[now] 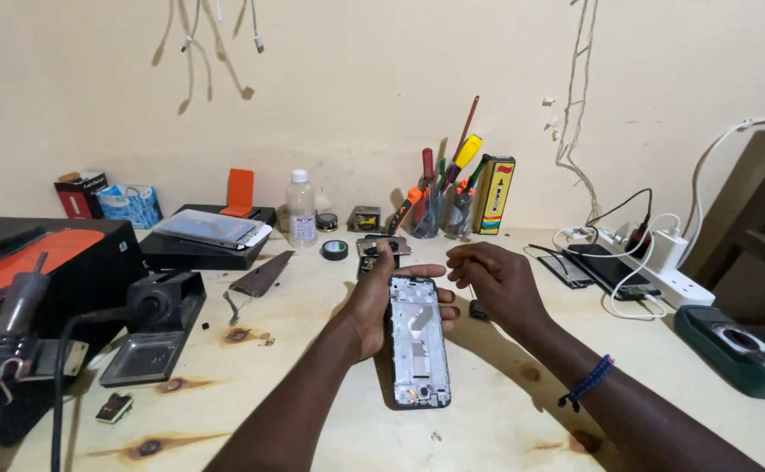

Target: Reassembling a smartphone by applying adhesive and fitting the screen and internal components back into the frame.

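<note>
Phone (418, 343), opened with its back off and the pale inner frame exposed, lies lengthwise on the surface (312, 411) directly in front of the person. The left hand (381, 301) grips its far end, thumb and fingers wrapped over the top edge and left side; the near end rests on the surface. The right hand (496, 278) hovers just right of the phone's far end, grasping nothing, fingers loosely curled with the tips drawn together; whether a small part sits between them cannot be told.

Assessment: the step in hand appears to be work on the exposed interior. To do it well, the left hand should keep the near end planted so the body does not rock, and grip by the edges only, clear of the frame's inner parts. The right hand should come in from above with fingertips alone.

Beyond the hands stand a cup of screwdrivers (439, 197), a tape roll (334, 250) and a bottle (300, 208). A small dark piece (479, 309) lies just under the right hand; care is advised not to sweep it away. A power strip (653, 262) with cables lies further right.
</note>
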